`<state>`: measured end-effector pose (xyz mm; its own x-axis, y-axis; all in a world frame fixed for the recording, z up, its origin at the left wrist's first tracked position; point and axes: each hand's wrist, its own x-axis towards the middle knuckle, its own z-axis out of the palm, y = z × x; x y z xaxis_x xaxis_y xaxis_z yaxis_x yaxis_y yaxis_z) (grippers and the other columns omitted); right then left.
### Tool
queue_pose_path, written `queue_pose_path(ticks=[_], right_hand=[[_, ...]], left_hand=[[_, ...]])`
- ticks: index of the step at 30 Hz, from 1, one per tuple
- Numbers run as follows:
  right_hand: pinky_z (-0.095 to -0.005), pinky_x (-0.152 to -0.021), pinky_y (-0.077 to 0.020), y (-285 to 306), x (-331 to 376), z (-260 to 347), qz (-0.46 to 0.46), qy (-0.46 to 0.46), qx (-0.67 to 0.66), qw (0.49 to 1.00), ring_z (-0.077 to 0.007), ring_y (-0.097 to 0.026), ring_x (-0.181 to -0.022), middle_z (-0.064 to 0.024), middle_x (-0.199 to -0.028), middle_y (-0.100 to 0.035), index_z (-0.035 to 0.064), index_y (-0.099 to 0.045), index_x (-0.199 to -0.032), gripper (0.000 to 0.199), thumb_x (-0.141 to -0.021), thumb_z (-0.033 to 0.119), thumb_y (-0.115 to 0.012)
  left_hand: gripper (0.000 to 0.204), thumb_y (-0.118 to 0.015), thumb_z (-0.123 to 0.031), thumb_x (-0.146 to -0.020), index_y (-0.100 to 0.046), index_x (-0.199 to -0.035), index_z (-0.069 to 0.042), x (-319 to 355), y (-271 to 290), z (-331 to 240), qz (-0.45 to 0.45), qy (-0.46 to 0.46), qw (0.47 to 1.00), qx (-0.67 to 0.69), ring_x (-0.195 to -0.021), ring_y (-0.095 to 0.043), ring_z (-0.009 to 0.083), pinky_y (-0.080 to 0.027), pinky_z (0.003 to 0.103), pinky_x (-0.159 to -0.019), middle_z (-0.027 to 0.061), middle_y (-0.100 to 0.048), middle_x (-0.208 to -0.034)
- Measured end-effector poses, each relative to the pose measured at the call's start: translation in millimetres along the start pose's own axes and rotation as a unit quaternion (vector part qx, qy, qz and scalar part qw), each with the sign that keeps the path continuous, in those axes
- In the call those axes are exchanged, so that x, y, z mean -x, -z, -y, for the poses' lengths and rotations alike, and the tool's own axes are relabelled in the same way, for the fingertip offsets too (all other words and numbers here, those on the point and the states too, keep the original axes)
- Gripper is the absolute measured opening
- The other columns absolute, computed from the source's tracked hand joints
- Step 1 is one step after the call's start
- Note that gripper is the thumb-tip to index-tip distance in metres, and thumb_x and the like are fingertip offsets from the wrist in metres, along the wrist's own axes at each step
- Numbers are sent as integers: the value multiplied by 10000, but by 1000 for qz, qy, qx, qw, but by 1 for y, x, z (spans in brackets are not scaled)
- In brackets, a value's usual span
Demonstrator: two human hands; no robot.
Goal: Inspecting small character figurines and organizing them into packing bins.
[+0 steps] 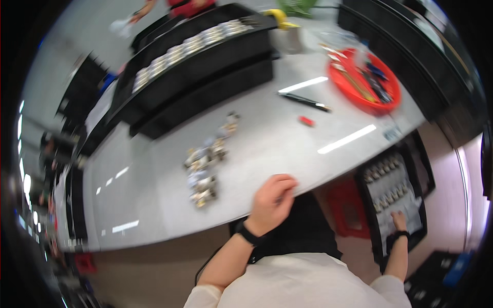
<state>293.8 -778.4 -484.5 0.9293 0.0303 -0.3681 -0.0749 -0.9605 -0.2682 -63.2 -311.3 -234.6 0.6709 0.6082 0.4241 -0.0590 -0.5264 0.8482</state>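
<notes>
My left hand [275,203] hovers at the table's near edge with its fingers curled together. A small dark spot shows between them, but I cannot make out what it is. Down at the right, my right hand [399,220] reaches into a black tray [379,241], its fingers drawn together over a pale liner; whatever they hold is too small to name. Two rows of small metallic parts [390,199] lie in that tray beside the hand. On the table, left of my left hand, sits a loose, blurred cluster of small silvery and brass-coloured parts [203,164].
Stacked black bins [205,77] with rows of parts stand at the far left. A red round tray [367,107] of tools is at the far right, near a dark pen [305,101] and a small red piece [306,121]. A red stool [349,210] stands below. Another person works beyond.
</notes>
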Motion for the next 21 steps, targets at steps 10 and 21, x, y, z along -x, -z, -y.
queue_pose_path(ticks=[10,21], right_hand=[[-175,-605,-423,84,243,387,124,452,-428,773,-87,-559,-720,-56,-871,-597,3,-548,-1031,194,-848,65,-525],[-245,-624,-478,-9,407,484,292,701,-270,592,-164,-567,-775,-112,-996,-542,8,-569,-983,243,-743,-24,-587]], left_hand=[[230,-614,16,-709,-580,-932,-29,34,72,-33,-12,-53,993,-107,-840,-560,250,-461,318,-714,95,-570,-939],[354,-581,-37,-731,-506,-1076,-19,76,138,-18,-110,113,934,-320,-943,-483,330,-397,366,-820,169,-482,-1035]])
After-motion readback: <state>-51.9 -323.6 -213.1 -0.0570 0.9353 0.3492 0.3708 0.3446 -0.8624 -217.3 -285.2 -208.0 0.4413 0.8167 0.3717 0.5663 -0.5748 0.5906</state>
